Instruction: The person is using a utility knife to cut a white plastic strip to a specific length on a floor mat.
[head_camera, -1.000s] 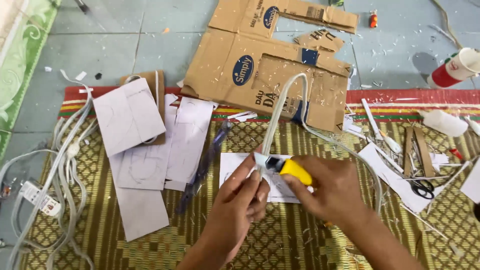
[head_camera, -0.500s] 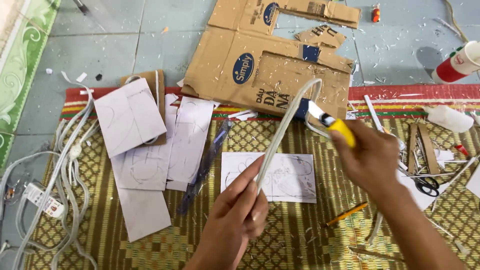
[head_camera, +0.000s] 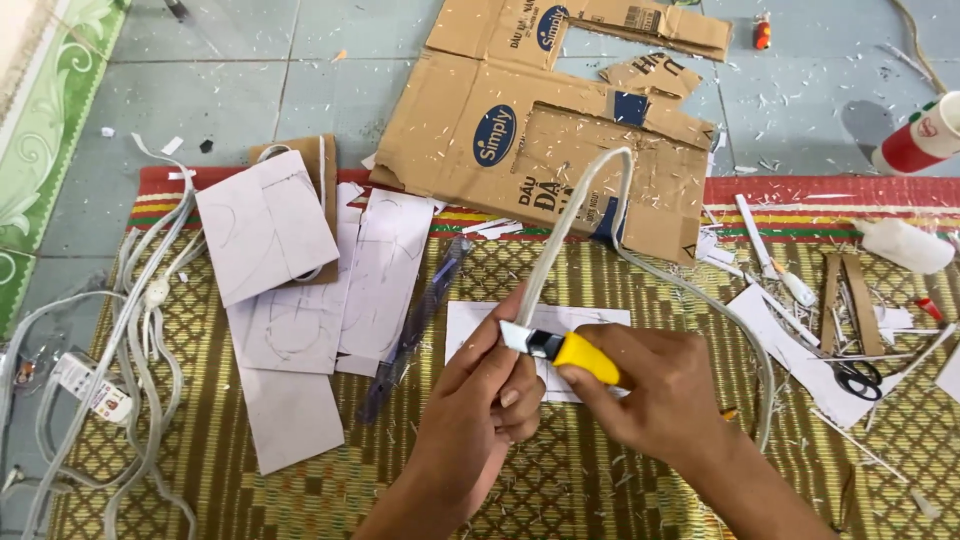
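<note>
Gripping a yellow utility knife (head_camera: 572, 354), the right hand (head_camera: 665, 390) sets its blade against a white cable (head_camera: 570, 220). The left hand (head_camera: 485, 405) pinches the cable just below the blade. The cable arches over a woven mat (head_camera: 640, 480), near flattened cardboard (head_camera: 540, 140) and paper sheets (head_camera: 300, 290).

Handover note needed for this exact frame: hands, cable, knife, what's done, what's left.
Left hand: grips the white cable low down, holding it upright.
Right hand: holds the yellow utility knife, blade against the cable just above the left fingers.
Cable arches over the cardboard and trails down right onto the mat.
Done: white shavings scattered about.
Left: cannot tell how far the cable is stripped.
</note>
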